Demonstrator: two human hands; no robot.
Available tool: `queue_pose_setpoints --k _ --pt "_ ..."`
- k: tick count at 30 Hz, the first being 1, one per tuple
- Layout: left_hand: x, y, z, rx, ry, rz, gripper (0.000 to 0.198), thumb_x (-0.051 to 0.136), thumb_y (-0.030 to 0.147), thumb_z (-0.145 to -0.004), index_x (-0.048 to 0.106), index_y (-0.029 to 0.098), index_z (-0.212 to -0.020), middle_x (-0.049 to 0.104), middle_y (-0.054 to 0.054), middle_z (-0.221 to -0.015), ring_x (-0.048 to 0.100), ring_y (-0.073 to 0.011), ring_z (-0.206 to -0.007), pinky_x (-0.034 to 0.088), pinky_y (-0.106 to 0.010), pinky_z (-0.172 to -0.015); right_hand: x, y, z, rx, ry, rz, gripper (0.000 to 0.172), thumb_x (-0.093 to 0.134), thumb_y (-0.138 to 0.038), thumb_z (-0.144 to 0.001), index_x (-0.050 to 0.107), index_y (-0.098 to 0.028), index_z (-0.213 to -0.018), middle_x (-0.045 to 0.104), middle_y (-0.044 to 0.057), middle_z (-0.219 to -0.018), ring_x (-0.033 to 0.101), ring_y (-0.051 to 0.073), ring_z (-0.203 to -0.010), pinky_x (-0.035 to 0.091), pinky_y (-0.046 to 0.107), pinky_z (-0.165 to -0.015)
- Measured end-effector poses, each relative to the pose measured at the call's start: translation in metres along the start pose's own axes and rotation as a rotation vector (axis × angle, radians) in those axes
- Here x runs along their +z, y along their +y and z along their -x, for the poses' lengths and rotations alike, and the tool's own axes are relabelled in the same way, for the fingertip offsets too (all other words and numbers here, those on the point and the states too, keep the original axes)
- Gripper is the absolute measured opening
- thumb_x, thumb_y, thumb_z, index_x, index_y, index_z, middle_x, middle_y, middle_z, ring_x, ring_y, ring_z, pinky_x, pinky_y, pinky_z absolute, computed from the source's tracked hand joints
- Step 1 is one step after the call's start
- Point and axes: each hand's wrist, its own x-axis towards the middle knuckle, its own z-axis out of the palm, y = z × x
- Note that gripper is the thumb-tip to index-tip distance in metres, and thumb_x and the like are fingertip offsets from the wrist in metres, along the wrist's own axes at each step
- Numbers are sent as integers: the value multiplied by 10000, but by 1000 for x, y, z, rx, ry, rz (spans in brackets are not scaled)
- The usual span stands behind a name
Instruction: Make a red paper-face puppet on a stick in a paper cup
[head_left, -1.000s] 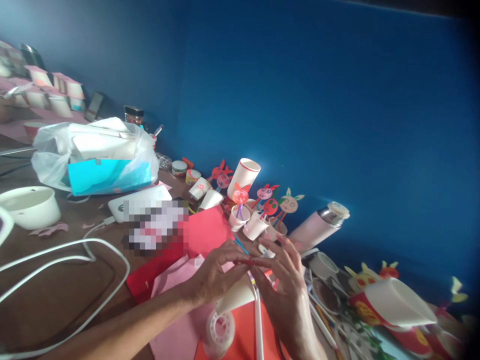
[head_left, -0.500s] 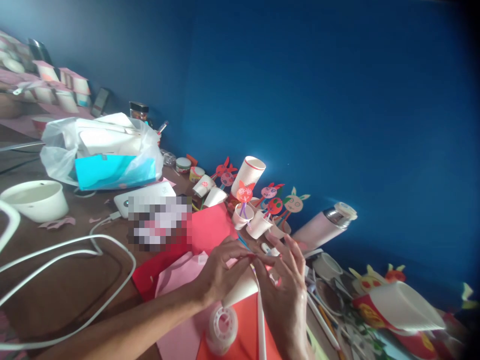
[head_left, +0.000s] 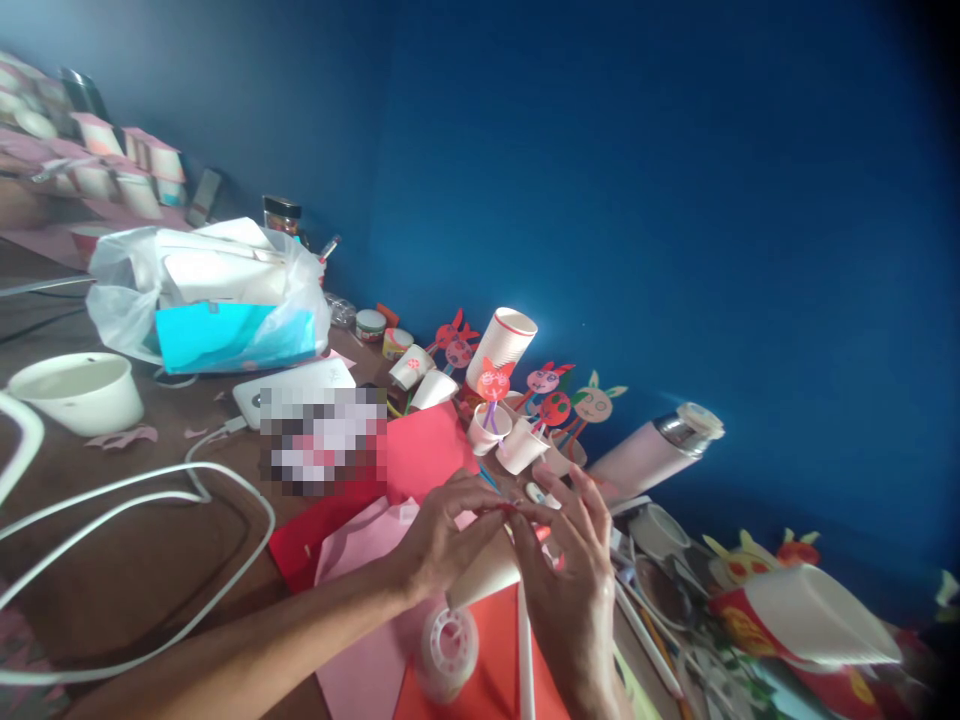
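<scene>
My left hand (head_left: 442,535) and my right hand (head_left: 566,565) meet at their fingertips over a sheet of orange-red paper. Both pinch a small red piece (head_left: 508,508), mostly covered by the fingers, so its shape is unclear. The other fingers of my right hand are raised and spread. Just under the hands is a white paper cup (head_left: 484,578), lying tilted and partly hidden; whether a finger touches it I cannot tell. A roll of clear tape (head_left: 448,650) stands below it on the orange-red paper (head_left: 491,650). Pink paper (head_left: 360,590) is under my left forearm.
Small cups with paper animal faces (head_left: 494,382) stand behind the hands, near a pink thermos (head_left: 649,450). Pens and clutter lie to the right by a large white cup (head_left: 817,615). At left are a plastic bag (head_left: 124,290), a white bowl (head_left: 79,395) and a looped cable (head_left: 270,510).
The whole view has shifted slightly. Both hands keep nearly the same pose at the small red piece, and the cup beneath stays about where it was.
</scene>
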Motion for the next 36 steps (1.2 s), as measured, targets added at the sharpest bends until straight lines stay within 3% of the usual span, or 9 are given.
queue_pose_setpoints --k 7,18,22,29,36 --pt "0 2 0 5 -8 19 165 561 261 -842 702 196 -897 657 -69 -867 567 -183 -875 453 -302 -786 -2 4 1 -33 6 70 73 609 -286 -806 661 -235 -804 646 73 -1072 388 312 -1201 382 530 -899" --pt "0 6 -2 127 -21 11 165 546 213 -852 699 219 -915 682 -59 -874 577 -173 -886 430 -311 -839 -3 5 4 -51 -33 17 135 575 -240 -826 670 -241 -922 663 60 -1069 391 295 -1210 401 525 -910" --pt "1 1 -1 42 6 35 149 581 251 -822 709 187 -861 665 -71 -823 581 -188 -839 443 -314 -795 -3 4 2 -52 -48 33 133 571 -209 -812 661 -237 -906 656 52 -1076 383 291 -1216 392 525 -924" --pt "0 4 0 -212 -78 110 194 603 302 -796 694 183 -920 649 -53 -896 600 -172 -812 448 -245 -712 -4 5 2 -42 -72 11 121 542 -191 -801 646 -227 -852 649 54 -1086 368 287 -1228 371 528 -938" --pt "1 4 1 -158 -38 128 113 615 212 -762 663 148 -842 654 -56 -840 592 -168 -791 439 -264 -744 -4 5 1 -34 -73 -35 130 538 -160 -797 639 -224 -847 650 51 -1085 362 285 -1239 363 536 -952"
